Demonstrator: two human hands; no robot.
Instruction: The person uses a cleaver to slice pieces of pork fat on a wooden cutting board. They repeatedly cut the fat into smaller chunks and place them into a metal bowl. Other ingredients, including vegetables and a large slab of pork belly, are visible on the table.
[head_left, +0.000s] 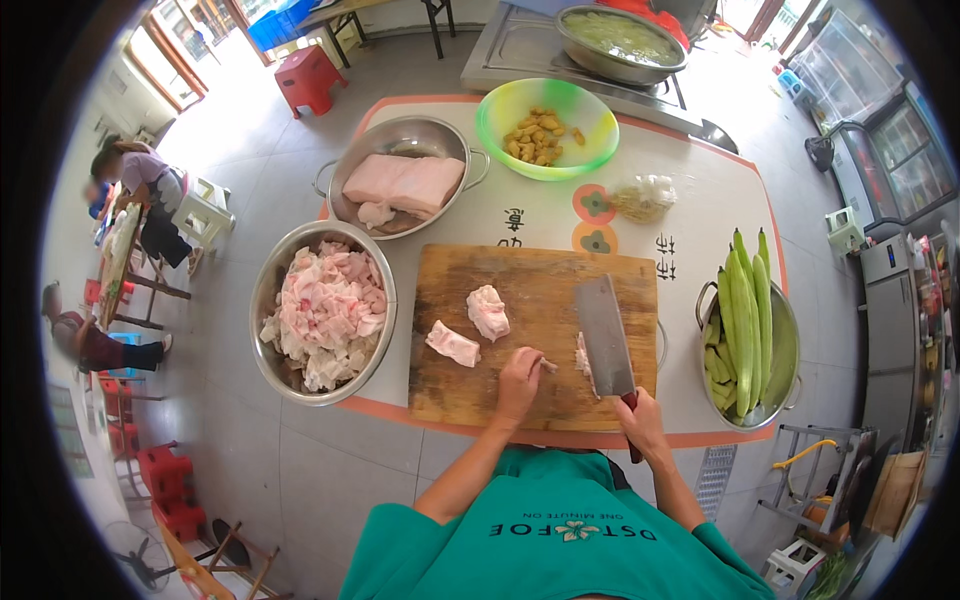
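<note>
My right hand (643, 421) grips the dark red handle of a Chinese cleaver (604, 330). Its wide blade lies over the right part of a wooden cutting board (450, 277), and a pale strip of fatty meat (582, 355) shows along the blade's left edge. With its fingertips together, my left hand (519, 384) pinches a small scrap of pale meat (549, 365) just above the wood. Two chunks of pale pink fatty meat sit further left: one blocky piece (488, 312) and one longer piece (453, 343).
Left of the board are a steel bowl (259, 330) of cut fat and a steel pot (346, 161) with a pork slab. Behind are a green-yellow bowl (491, 112) of brown pieces and a plastic bag (643, 199). Long green gourds (742, 322) fill a pot (786, 360) at right.
</note>
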